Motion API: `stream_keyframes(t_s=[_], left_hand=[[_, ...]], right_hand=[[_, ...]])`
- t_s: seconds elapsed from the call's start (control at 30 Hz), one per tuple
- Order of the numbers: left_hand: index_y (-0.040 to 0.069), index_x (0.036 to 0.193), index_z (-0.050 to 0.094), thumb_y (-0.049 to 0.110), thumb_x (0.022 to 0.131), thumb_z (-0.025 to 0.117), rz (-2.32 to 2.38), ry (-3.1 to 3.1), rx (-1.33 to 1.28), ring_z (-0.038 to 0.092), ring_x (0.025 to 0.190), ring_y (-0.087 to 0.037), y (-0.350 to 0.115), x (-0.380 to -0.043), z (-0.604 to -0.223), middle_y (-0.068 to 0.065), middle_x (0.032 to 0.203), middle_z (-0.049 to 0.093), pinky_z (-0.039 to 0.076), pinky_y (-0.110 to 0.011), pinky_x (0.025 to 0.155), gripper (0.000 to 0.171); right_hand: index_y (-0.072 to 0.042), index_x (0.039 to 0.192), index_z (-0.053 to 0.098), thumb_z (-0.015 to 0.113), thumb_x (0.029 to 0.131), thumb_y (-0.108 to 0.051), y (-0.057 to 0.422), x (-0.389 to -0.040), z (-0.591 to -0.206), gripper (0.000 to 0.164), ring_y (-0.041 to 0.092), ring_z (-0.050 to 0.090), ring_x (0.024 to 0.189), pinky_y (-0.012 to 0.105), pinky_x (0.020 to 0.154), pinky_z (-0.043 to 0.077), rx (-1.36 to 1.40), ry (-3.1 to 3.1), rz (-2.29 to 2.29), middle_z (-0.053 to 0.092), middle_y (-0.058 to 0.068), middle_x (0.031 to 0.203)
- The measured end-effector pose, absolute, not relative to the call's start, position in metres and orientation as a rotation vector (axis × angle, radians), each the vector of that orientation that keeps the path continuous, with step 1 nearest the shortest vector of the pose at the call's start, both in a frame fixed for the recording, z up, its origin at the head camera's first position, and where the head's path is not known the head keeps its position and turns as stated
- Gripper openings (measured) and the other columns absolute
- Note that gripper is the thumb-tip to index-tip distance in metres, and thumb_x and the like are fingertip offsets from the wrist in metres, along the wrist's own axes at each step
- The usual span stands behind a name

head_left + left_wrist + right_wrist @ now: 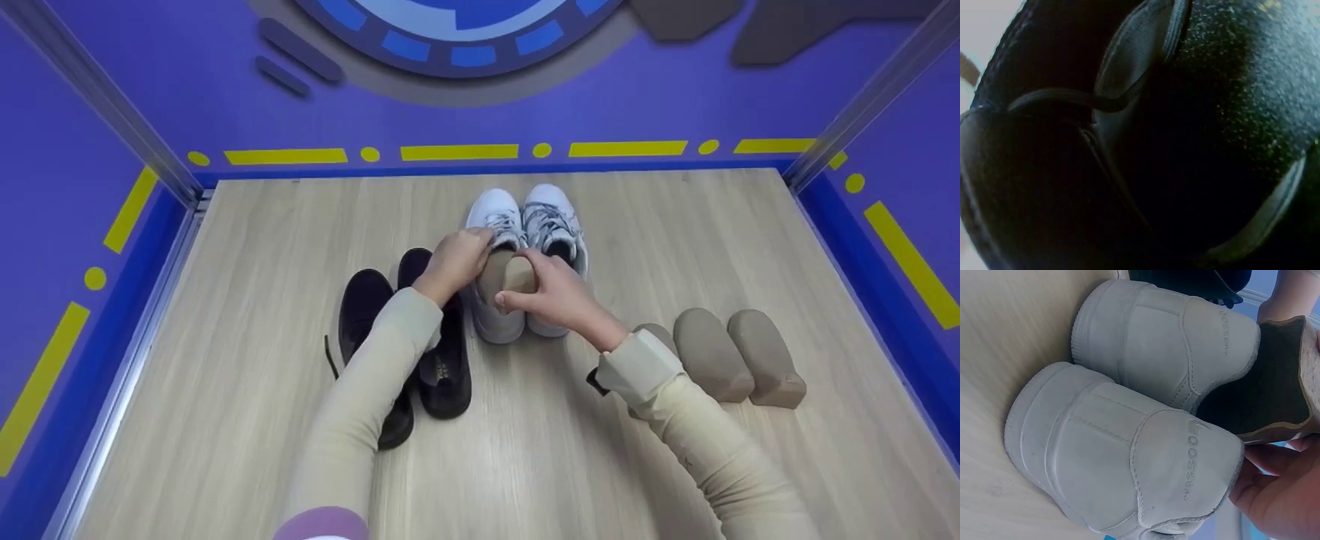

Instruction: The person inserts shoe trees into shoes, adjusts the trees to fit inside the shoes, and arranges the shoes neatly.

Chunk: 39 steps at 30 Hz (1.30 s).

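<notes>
Two white sneakers stand side by side with toes away from me in the head view. My right hand [559, 292] pinches a brown molded shoe insert [491, 283] between thumb and fingers, its front part inside the left sneaker [499, 328]. My left hand [456, 259] grips the tongue area of that same sneaker; its fingertips are partly hidden. The right sneaker [549, 206] has an open collar. In the right wrist view, the insert's hollow end [1278, 382] stands out above the heel. Only a dark shoe [1022, 180] fills the left wrist view.
A pair of black shoes [444, 394] lies left of the sneakers, under my left forearm. To the right are more brown inserts [709, 349], one partly behind my right sleeve. Blue panels [480, 124] wall the wooden tabletop [255, 300] at back and sides.
</notes>
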<state>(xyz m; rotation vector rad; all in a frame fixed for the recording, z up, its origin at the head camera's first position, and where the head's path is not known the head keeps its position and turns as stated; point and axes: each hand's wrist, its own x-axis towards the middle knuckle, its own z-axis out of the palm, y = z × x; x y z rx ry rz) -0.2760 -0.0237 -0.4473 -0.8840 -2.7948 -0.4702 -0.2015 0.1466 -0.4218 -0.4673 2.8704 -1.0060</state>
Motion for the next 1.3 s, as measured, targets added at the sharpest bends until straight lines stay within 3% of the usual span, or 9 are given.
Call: stream_keyframes(t_s=[0.3, 0.5, 0.83, 1.3], left_hand=[[0.003, 0.081, 0.06, 0.01, 0.084, 0.055, -0.631, -2.737, -0.884, 0.062, 0.073, -0.026, -0.027, -0.277, -0.447, -0.01, 0.078, 0.065, 0.048, -0.037, 0.067, 0.009], [0.005, 0.081, 0.061, 0.011, 0.084, 0.055, -0.643, -2.757, -0.862, 0.061, 0.071, -0.024, -0.027, -0.279, -0.447, -0.009, 0.077, 0.065, 0.048, -0.035, 0.067, 0.009], [0.006, 0.085, 0.063, 0.012, 0.083, 0.057, -0.655, -2.795, -0.823, 0.062, 0.075, -0.023, -0.027, -0.278, -0.446, -0.008, 0.081, 0.067, 0.048, -0.035, 0.07, 0.009], [0.006, 0.088, 0.066, 0.012, 0.084, 0.057, -0.671, -2.801, -0.86, 0.063, 0.077, -0.022, -0.026, -0.279, -0.445, -0.006, 0.085, 0.068, 0.049, -0.033, 0.072, 0.011]], right_hand=[[-0.011, 0.117, 0.05, 0.063, 0.07, -0.054, 0.144, -0.207, -0.421, 0.065, 0.019, 0.058, 0.08, 0.033, 0.068, 0.046, -0.467, 2.86, -1.047, 0.062, 0.008, 0.094], [-0.01, 0.124, 0.046, 0.064, 0.07, -0.052, 0.143, -0.209, -0.42, 0.071, 0.023, 0.056, 0.094, 0.037, 0.077, 0.045, -0.422, 2.843, -1.047, 0.059, 0.011, 0.11], [-0.007, 0.123, 0.047, 0.066, 0.071, -0.05, 0.141, -0.209, -0.427, 0.07, 0.024, 0.05, 0.107, 0.04, 0.088, 0.04, -0.451, 2.894, -1.043, 0.051, 0.01, 0.121], [-0.009, 0.122, 0.044, 0.064, 0.072, -0.049, 0.14, -0.21, -0.435, 0.067, 0.024, 0.049, 0.107, 0.041, 0.088, 0.04, -0.447, 2.943, -1.076, 0.05, 0.01, 0.12]])
